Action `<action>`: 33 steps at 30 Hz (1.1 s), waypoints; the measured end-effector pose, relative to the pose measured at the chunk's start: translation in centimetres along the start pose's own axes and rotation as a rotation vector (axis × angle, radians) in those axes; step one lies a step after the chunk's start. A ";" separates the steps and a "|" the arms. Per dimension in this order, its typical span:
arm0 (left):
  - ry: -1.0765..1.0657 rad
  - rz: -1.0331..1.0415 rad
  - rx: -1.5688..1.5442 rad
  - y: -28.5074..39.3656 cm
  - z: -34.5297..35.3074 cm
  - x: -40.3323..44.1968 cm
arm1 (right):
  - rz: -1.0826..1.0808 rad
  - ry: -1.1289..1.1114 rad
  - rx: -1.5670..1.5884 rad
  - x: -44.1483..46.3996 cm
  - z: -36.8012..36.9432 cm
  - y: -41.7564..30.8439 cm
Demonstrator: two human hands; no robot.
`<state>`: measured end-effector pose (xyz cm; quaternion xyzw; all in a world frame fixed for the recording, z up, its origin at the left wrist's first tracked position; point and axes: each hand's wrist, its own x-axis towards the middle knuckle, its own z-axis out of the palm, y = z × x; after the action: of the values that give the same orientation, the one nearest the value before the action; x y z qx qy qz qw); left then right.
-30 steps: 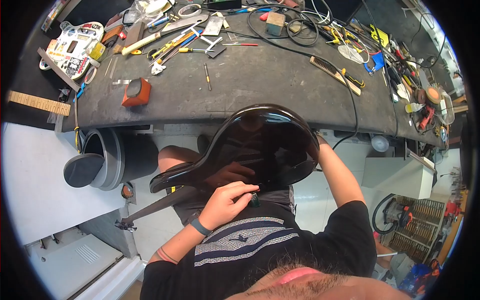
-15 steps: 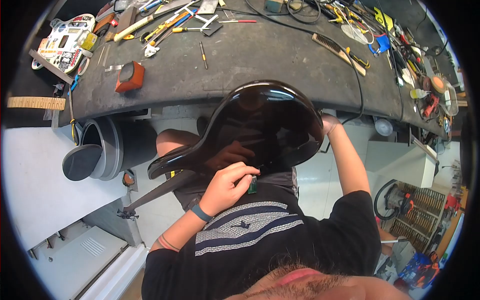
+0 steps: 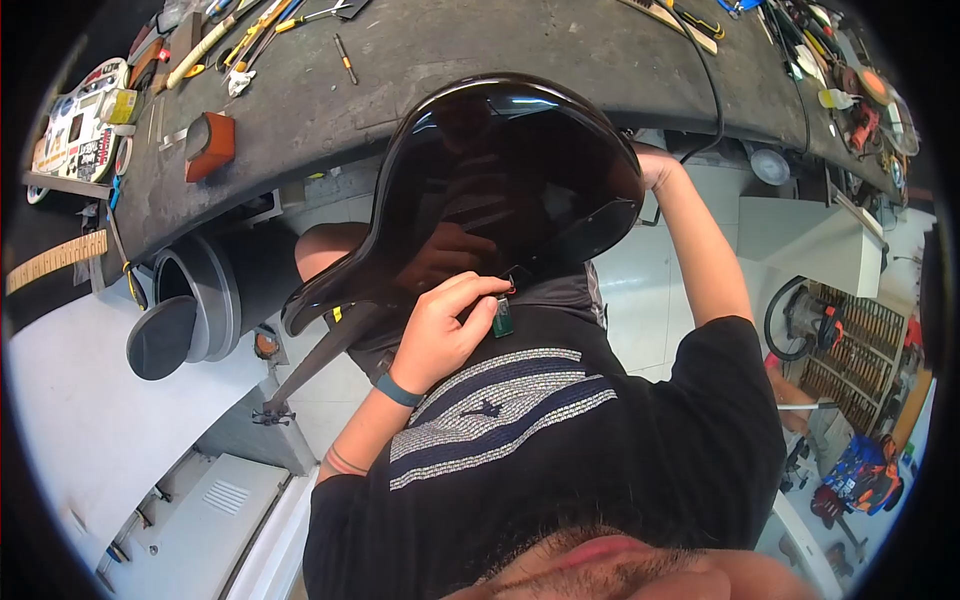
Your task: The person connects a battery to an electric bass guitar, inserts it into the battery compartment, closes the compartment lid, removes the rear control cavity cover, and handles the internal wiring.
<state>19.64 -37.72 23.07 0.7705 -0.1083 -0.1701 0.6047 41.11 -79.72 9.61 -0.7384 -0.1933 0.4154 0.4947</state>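
A glossy black electric guitar rests across my lap, its neck slanting down to the left. My left hand, with a band on its wrist, is closed at the near edge of the guitar body. Thumb and forefinger come together beside a thin red wire; exactly what they pinch is too small to tell. Just under those fingertips is a small green block with a metallic top, resembling a 9V battery. My right hand holds the guitar's far right edge, its fingers hidden behind the body.
Ahead runs a dark workbench with several hand tools, an orange-brown block, a brush and a black cable. A grey bin stands at left. White cabinet and a drawer rack are at right.
The view has shifted, so the bench, guitar and left hand sit higher in the picture. My left hand stays pinched beside the green block, and my right hand keeps its place on the guitar.
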 end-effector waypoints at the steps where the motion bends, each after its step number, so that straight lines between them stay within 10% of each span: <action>1: -0.005 -0.009 0.000 0.1 -0.1 0.0 | -0.024 0.003 -0.083 0.3 0.1 1.3; 19: -0.007 0.015 -0.008 -0.6 -0.2 0.2 | 0.042 0.116 0.717 -0.3 4.1 10.5; 26: -0.015 -0.004 -0.046 -1.3 0.0 0.3 | 0.093 0.639 0.427 -5.9 4.6 -0.7; 33: -0.061 -0.330 -0.500 -2.0 0.6 -0.3 | -0.333 1.236 -0.022 -9.5 15.3 -8.4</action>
<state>19.08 -37.62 21.05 0.5994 0.0457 -0.3105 0.7363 24.28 -73.96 18.61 -0.8070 0.0111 -0.1713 0.5651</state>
